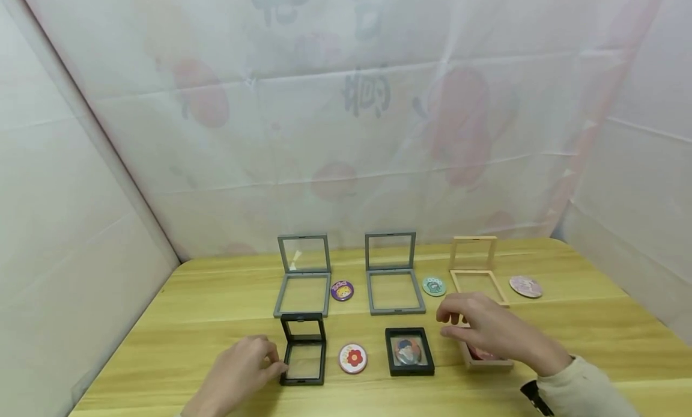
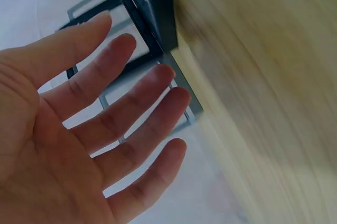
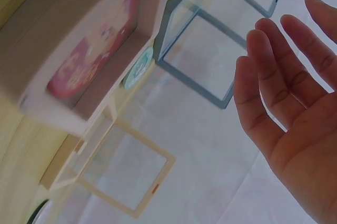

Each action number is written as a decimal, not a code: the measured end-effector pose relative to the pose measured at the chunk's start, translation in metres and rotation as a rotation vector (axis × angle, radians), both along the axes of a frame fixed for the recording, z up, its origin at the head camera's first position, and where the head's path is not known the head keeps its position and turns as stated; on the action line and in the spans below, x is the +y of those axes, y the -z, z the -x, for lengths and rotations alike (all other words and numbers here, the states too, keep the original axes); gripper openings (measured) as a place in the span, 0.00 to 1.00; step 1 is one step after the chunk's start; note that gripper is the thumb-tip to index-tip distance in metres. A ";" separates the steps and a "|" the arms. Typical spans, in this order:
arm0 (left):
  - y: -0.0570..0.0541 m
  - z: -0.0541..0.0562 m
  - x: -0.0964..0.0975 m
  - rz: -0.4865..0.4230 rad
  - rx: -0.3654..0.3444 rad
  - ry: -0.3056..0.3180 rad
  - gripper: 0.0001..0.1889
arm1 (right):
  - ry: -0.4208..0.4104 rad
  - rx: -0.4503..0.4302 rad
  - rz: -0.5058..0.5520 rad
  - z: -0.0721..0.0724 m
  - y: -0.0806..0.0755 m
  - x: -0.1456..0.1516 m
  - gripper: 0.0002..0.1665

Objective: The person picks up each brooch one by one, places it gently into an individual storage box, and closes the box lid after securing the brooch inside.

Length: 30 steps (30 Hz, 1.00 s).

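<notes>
At the front left, a small black display frame [image 1: 303, 381] stands with its lid raised. My left hand [image 1: 240, 369] is at its left edge, fingertips by the rim; the left wrist view shows that hand's fingers [image 2: 152, 113] spread and holding nothing. Over the far side of a pinkish frame [image 1: 489, 364] hovers my right hand [image 1: 489, 327]. That frame holds a red-pink round badge [image 3: 95, 50], partly hidden by the hand in the head view. In the right wrist view the right hand's fingers are loosely extended and apart from the frame.
Between the hands lie a red-flower badge [image 1: 352, 359] and a closed black frame [image 1: 411, 372] with a badge inside. Behind stand two opened grey frames [image 1: 303, 276] and an opened tan frame [image 1: 457, 265], with purple [image 1: 342, 291], green [image 1: 434, 286] and lilac [image 1: 525, 286] badges beside them.
</notes>
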<state>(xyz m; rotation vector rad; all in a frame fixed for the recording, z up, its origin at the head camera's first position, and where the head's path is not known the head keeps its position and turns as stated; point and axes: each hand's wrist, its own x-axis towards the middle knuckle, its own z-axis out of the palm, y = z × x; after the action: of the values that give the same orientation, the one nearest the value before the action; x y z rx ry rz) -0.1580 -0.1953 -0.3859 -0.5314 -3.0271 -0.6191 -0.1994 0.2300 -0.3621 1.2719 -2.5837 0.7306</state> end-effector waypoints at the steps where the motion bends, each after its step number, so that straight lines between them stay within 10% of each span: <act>1: 0.001 0.000 -0.002 0.003 -0.002 -0.003 0.08 | -0.001 -0.010 -0.003 0.000 -0.001 -0.002 0.06; 17: 0.010 0.006 -0.009 -0.154 -0.100 -0.063 0.53 | 0.008 -0.068 -0.076 -0.002 -0.005 -0.028 0.05; 30: 0.012 0.009 -0.010 -0.199 -0.138 0.038 0.56 | -0.056 -0.051 -0.117 0.004 -0.009 -0.053 0.04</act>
<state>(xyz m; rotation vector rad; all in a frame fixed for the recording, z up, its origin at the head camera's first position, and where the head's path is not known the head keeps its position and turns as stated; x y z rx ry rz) -0.1673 -0.2058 -0.3984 -0.5597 -3.0380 -0.9851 -0.2030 0.1771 -0.3527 1.3812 -2.6769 0.6381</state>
